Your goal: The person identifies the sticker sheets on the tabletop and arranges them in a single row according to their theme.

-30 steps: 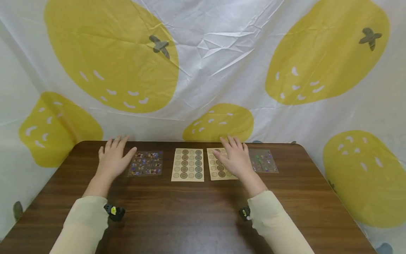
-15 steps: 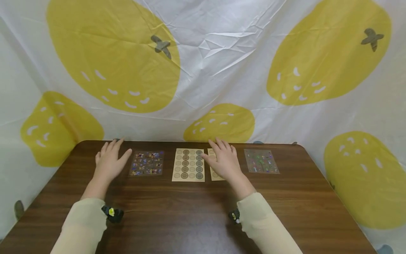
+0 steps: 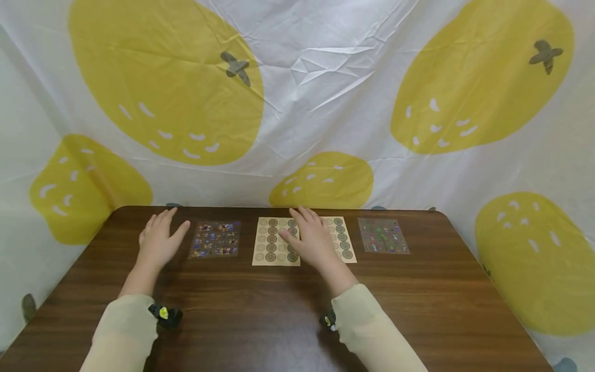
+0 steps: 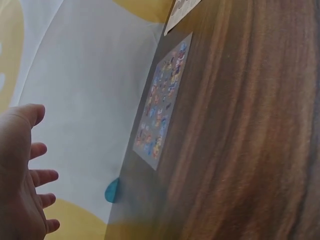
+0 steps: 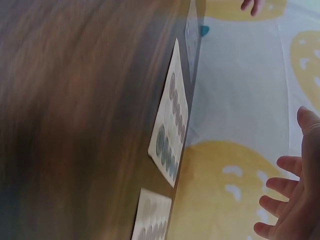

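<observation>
My left hand [image 3: 158, 240] hovers above the table's far left, fingers spread and holding nothing. Just right of it lies a clear sticker sheet [image 3: 215, 239] with small colourful figures, also seen in the left wrist view. My right hand [image 3: 313, 240] is held over the middle, its fingers extended with nothing in them. It overlaps two cream sheets of round stickers: the left sheet [image 3: 265, 242], with its thumb in front of the right edge, and the right sheet [image 3: 343, 240], partly hidden behind the hand. In the right wrist view the fingers [image 5: 282, 187] stand apart from the sheets.
A second clear sticker sheet [image 3: 384, 236] with green and coloured prints lies to the right in the same row. All of them rest on a dark wooden table [image 3: 260, 315]. Behind its far edge hangs a white curtain [image 3: 321, 119] with yellow fruit shapes.
My right hand has swept left from the right cream sheet toward the left one, uncovering the right clear sheet. The left hand has drifted slightly left and nearer. The sheets stay in place.
</observation>
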The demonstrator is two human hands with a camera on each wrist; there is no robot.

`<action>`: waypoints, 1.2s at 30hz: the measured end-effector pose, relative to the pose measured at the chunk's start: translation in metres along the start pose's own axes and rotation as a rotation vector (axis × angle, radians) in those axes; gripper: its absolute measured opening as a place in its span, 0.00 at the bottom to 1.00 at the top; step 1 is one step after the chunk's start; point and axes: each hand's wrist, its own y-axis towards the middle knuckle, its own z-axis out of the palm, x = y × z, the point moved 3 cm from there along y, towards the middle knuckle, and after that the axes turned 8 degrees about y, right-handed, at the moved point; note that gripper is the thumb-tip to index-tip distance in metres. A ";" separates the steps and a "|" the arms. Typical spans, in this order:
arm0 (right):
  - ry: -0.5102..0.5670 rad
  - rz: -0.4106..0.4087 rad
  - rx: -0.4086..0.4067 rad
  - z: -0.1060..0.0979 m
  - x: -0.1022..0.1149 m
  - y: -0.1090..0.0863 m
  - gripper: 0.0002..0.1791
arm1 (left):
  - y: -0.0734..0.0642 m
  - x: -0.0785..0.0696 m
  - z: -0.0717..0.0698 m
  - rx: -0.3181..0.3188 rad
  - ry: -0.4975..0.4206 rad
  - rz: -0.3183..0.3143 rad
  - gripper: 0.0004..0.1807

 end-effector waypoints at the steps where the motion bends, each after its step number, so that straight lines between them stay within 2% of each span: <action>1: 0.012 -0.004 -0.001 0.003 0.002 0.000 0.38 | -0.001 0.001 0.001 0.001 -0.006 -0.003 0.38; 7: 0.055 -0.019 -0.001 0.017 0.012 0.001 0.37 | -0.005 0.005 0.006 0.012 -0.052 -0.018 0.38; 12: 0.083 -0.026 -0.015 0.030 0.017 0.003 0.36 | -0.007 0.009 0.010 -0.005 -0.074 -0.026 0.39; 21: 0.161 -0.062 -0.033 0.056 0.033 0.004 0.35 | -0.007 0.008 0.021 -0.020 -0.109 -0.048 0.39; 28: 0.190 -0.029 -0.014 0.071 0.043 0.007 0.33 | -0.007 0.007 0.030 -0.021 -0.148 -0.077 0.38; 36: 0.351 0.054 0.036 0.088 0.049 0.009 0.33 | -0.007 0.006 0.037 0.016 -0.142 -0.097 0.38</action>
